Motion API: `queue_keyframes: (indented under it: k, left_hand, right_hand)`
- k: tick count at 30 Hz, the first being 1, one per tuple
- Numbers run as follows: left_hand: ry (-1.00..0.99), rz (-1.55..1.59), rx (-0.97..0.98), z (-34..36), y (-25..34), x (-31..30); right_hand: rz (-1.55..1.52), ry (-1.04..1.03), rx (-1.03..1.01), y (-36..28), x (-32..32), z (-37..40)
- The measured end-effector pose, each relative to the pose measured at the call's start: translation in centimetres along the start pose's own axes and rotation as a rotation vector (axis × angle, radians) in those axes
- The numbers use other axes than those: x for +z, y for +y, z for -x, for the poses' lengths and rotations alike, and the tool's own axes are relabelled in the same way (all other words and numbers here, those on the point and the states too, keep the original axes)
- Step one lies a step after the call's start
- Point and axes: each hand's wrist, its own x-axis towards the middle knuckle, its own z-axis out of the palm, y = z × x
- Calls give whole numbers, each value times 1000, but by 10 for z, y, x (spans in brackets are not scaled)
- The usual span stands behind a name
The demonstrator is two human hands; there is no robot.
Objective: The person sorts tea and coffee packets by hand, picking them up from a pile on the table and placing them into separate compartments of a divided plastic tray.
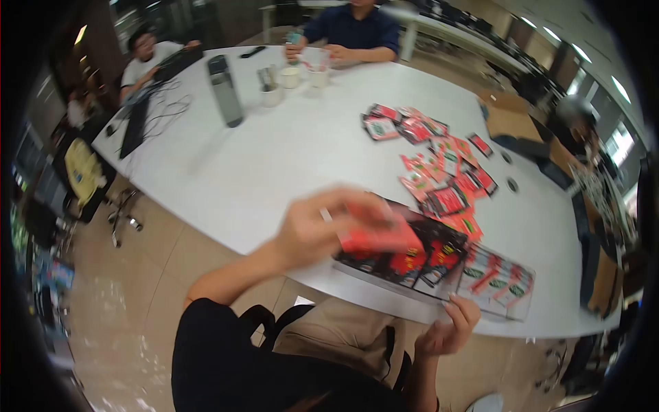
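Note:
My left hand (312,223), smeared by motion, is closed on a red packet (388,239) above a clear plastic box (384,278). Black-and-red packets (443,257) stand inside that box at the near table edge. The fingers of my right hand (449,328) are curled, with their tips pinching the box's near right corner. Touching or almost touching that corner is a second clear box (518,316) holding red, white and green packets (498,281). A loose pile of red and black packets (449,199) lies beyond the boxes.
The white table (295,151) carries a grey bottle (225,93), several cups (271,95), a keyboard (136,127) and cables. Cardboard boxes (511,120) line the right side. A person in dark blue (360,34) sits opposite; another in white (165,51) sits at the left.

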Motion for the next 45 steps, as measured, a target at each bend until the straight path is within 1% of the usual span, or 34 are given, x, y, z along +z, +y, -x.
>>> queue_keyframes:
  k: [1,2,3,4,5,7,8,10,11,12,13,15,16,17,18,21,22,23,24,25,26,29,30,33,34,38,41,42,45]
  left_hand:
    - [-66,115,-118,20,8,2]
    - [-82,-128,101,34,9,14]
    - [-81,-476,531,46,3,21]
    - [-52,-540,497,58,13,37]
    - [-112,-416,306,67,23,42]
    - [-93,-356,263,77,14,47]
    - [-69,-382,262,80,12,48]
    - [-31,-420,263,79,13,48]
    - [-15,-461,351,77,12,47]
    - [-2,-500,440,75,10,45]
    - [10,-537,529,74,9,45]
    - [102,-431,429,74,8,47]
    - [145,-359,380,75,1,44]
    - [181,-275,328,75,-3,44]
    - [232,-175,199,79,-1,42]
    - [631,142,148,84,-35,54]
    - [764,175,-16,84,-36,55]
    - [832,155,-91,84,-45,54]
    - [903,172,-151,87,-59,54]
    - [930,173,-198,90,-72,54]
    - [870,233,-325,91,-77,49]
    - [872,440,-447,80,-67,45]
    - [843,478,-464,80,-68,43]
    - [816,510,-465,84,-70,42]
    - [784,499,-447,86,-71,42]
    - [762,495,-438,90,-72,42]
    - [765,497,-435,89,-72,42]
    - [768,500,-439,89,-71,42]
    - [766,500,-441,89,-70,43]
  right_hand:
    - [-113,5,-20,-11,5,-6]
    - [-216,7,0,-23,13,-9]
    - [-309,-1,28,-39,18,-13]
    - [-387,-30,64,-59,23,-27]
    - [-375,-145,38,-63,23,-31]
    - [-312,-370,-14,-63,18,-35]
    - [-260,-326,-21,-67,20,-37]
    - [-96,-368,-128,-68,11,-43]
    - [-10,-385,-178,-67,6,-45]
    - [7,-388,-171,-67,3,-46]
    - [5,-346,-158,-64,0,-45]
    - [8,-257,-124,-55,-6,-42]
    - [-5,-190,-59,-52,-8,-43]
    - [-97,-93,31,-41,-8,-38]
    - [-140,-3,139,-30,-11,-32]
    - [-197,242,446,-23,-28,-35]
    - [-161,239,459,-18,-35,-39]
    - [-129,235,473,-12,-44,-43]
    - [-40,217,443,-4,-52,-45]
    - [42,192,411,7,-61,-45]
    - [-5,262,463,20,-68,-39]
    - [1,271,472,35,-74,-35]
    - [112,258,504,35,-73,-36]
    - [45,187,646,37,-62,-35]
    - [-37,153,681,35,-57,-38]
    - [-141,-17,697,48,-48,-40]
    - [10,-243,785,42,-53,-49]
    - [127,-322,772,42,-55,-52]
    - [467,-480,580,45,-59,-56]
